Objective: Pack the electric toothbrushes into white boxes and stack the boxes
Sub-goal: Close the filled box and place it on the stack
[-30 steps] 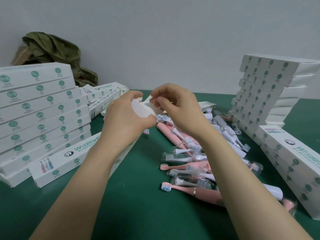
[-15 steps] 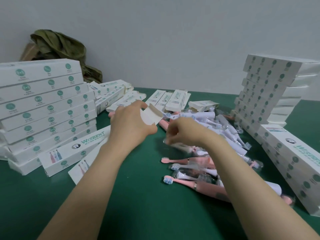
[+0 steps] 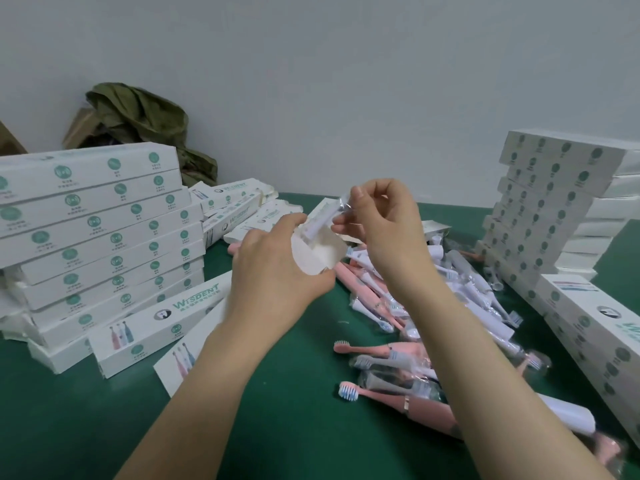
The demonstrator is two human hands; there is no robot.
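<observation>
Over the green surface (image 3: 294, 427), at centre, the left hand (image 3: 277, 271) has its grip clamped round the open end of a white box (image 3: 320, 258), flap raised. At 1 o'clock of it, the right hand (image 3: 379, 226) pinches a wrapped brush head (image 3: 322, 220), grip tight on it, its lower end at the box mouth. Loose toothbrushes (image 3: 412, 344) lie heaped at 4 o'clock. A left stack (image 3: 104, 230) of boxes stands at 9 o'clock, a right stack (image 3: 543, 209) at 3 o'clock. An olive cloth (image 3: 138, 123) lies at 10 o'clock.
</observation>
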